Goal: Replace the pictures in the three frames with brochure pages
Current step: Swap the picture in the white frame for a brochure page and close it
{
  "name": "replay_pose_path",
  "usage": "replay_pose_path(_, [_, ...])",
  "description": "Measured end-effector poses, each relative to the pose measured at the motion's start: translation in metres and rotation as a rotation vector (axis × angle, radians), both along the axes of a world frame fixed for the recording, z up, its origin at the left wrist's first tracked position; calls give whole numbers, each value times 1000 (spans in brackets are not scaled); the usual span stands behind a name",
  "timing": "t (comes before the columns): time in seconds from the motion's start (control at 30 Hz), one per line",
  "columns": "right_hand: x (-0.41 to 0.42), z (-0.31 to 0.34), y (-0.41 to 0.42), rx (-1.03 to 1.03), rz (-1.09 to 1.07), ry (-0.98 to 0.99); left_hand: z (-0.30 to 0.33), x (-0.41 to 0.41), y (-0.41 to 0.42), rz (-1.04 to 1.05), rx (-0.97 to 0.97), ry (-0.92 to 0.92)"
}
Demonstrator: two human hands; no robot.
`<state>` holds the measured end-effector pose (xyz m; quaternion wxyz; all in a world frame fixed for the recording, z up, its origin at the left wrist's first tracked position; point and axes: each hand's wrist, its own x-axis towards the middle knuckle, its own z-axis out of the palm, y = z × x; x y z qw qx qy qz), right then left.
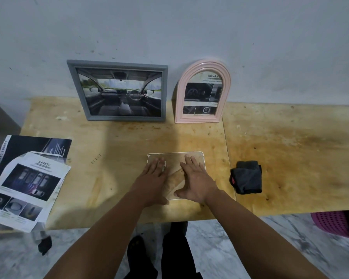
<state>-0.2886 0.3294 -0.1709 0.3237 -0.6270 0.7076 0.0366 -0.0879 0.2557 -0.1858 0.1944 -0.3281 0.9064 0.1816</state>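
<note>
A white-edged picture frame (174, 156) lies face down near the table's front edge, its brown backing up. My left hand (153, 171) rests flat on its left part, fingers spread. My right hand (195, 178) lies flat on its right part, thumb out toward the near edge. A grey rectangular frame (119, 90) holding a car-interior page leans on the wall at the back. Right of it stands a pink arched frame (204, 91) with a brochure page inside. Loose brochure pages (26, 186) lie stacked at the table's left edge.
A folded dark cloth (247, 177) sits right of the flat frame. The wooden table (290, 148) runs along a grey wall. A purple perforated basket (328, 223) stands on the floor at the right. A grey box (0, 123) is at far left.
</note>
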Motion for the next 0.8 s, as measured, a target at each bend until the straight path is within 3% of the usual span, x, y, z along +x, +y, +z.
replay_pose_path(0.13, [-11,6,1,-20,-3,-106,3,1,-3,-19,-5,-6])
replay_pose_path(0.33, [-21,18,36,-46,56,178,15,1,14,45,-22,-35])
replay_pose_path(0.8, [-30,10,71,88,97,198,6,13,24,90,14,-77])
